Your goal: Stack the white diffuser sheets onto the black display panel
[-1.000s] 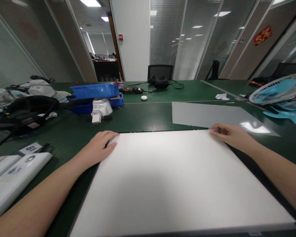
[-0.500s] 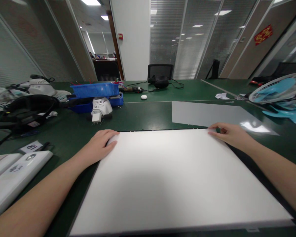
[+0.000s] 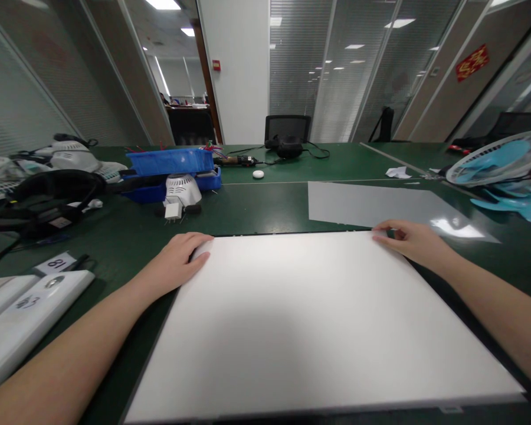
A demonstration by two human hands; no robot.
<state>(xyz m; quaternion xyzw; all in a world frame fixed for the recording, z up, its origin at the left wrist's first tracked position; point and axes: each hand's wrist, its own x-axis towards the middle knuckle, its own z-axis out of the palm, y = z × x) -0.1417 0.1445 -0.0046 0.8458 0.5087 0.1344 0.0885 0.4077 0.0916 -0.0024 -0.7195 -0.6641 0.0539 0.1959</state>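
Observation:
A large flat white panel (image 3: pixel 301 324) with a thin dark edge lies before me on the green table (image 3: pixel 243 212). At its far left corner, my left hand (image 3: pixel 181 260) grips the edge, thumb on the white face and fingers along the far rim. My right hand (image 3: pixel 409 239) pinches the far right corner, its thumb on top and the index finger beyond the edge. Some fingertips of both hands are hidden behind the panel's rim. Past the right hand lies a thin grey sheet (image 3: pixel 371 203), flat on the table.
Left of me are white slab-like units (image 3: pixel 30 313) and a paper tag (image 3: pixel 55 264). Farther back sit a black headband-like device (image 3: pixel 48 200), blue bins (image 3: pixel 172 160), a white vented part (image 3: pixel 182 192) and a black pouch-like object (image 3: pixel 287 146). Fan parts with light-blue blades (image 3: pixel 500 162) stand at right.

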